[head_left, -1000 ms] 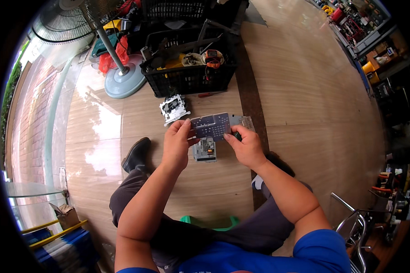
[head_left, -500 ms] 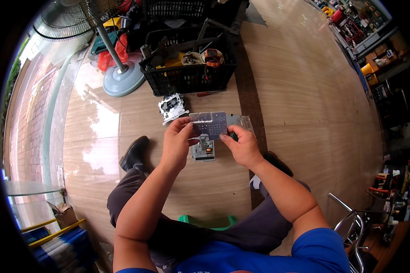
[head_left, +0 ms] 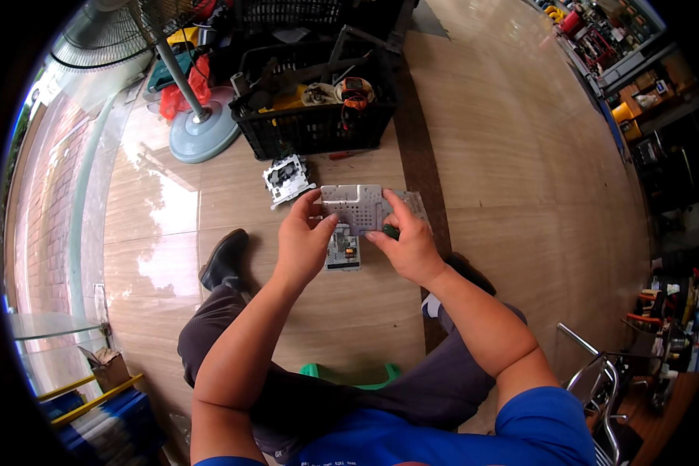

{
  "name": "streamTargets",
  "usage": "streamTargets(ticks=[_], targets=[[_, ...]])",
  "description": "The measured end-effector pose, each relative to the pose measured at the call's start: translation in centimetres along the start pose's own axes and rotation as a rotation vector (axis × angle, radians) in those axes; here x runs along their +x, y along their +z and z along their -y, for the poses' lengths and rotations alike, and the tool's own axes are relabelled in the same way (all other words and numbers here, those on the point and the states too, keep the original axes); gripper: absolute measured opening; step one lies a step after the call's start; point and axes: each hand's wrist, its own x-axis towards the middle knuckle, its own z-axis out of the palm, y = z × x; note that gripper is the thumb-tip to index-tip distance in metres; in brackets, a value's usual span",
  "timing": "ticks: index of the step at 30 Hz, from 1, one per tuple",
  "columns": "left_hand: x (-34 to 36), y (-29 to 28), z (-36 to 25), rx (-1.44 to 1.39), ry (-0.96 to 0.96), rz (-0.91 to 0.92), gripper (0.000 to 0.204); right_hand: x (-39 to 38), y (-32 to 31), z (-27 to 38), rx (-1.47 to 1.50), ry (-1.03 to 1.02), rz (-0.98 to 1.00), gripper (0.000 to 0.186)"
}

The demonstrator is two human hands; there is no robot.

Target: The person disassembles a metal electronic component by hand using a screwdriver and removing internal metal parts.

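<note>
A thin perforated metal plate point(head_left: 353, 203) is held up between my two hands. My left hand point(head_left: 301, 242) pinches its left edge between thumb and fingers. On the right edge, my right hand point(head_left: 414, 250) grips with the index finger at the top corner and the thumb lower down. A dark green handle point(head_left: 391, 231) is tucked in my right palm; the rest of that tool is hidden. Beneath the plate, partly covered by it, lies a metal chassis with a circuit board point(head_left: 343, 255). Another flat metal panel point(head_left: 413, 204) rests behind my right hand.
A white and black disc-drive-like mechanism point(head_left: 287, 181) lies ahead to the left. Beyond it stands a black crate point(head_left: 318, 136) of tools and parts, with a red-handled tool point(head_left: 342, 155) before it. A fan base point(head_left: 203, 136) is at far left; a chrome-framed chair point(head_left: 598, 373) at right.
The plate has tilted, so its face looks paler and its holes show more clearly. My right index finger has stretched to its upper corner. My left fingers have shifted along its edge.
</note>
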Motion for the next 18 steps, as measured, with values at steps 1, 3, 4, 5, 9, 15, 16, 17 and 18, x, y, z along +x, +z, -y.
streamTargets(ticks=[1,3,4,5,9,15,16,17,18], targets=[[-0.1,0.2,-0.1,0.132,0.069,-0.007,0.057,0.0,-0.3,0.3,-0.023,0.040,0.046,0.078],[-0.3,0.3,-0.4,0.263,0.137,-0.013,0.069,0.0,-0.4,-0.3,-0.044,0.017,0.041,0.083],[-0.4,0.2,-0.9,0.362,0.131,0.021,0.077,0.0,-0.4,-0.4,-0.061,-0.008,0.039,0.088],[-0.5,0.1,-1.4,0.461,0.123,0.056,0.085,-0.1,-0.5,-0.5,-0.062,-0.006,0.039,0.088],[-1.0,0.1,-2.8,0.617,0.138,0.105,0.089,-0.1,-0.8,-0.3,-0.129,-0.062,0.080,0.092],[-1.2,-0.5,-2.4,0.810,0.323,0.131,0.088,-0.1,-0.8,-0.1,-0.102,-0.029,0.147,0.095],[-1.2,-0.4,-2.4,0.839,0.342,0.122,0.086,-0.1,-0.8,-0.1,-0.114,-0.032,0.151,0.096],[-1.2,-0.4,-2.4,0.869,0.361,0.113,0.083,-0.1,-0.8,-0.1,-0.115,-0.031,0.152,0.096],[-1.2,-0.3,-2.2,0.868,0.360,0.114,0.083,-0.2,-0.7,-0.2,-0.115,-0.040,0.150,0.096]])
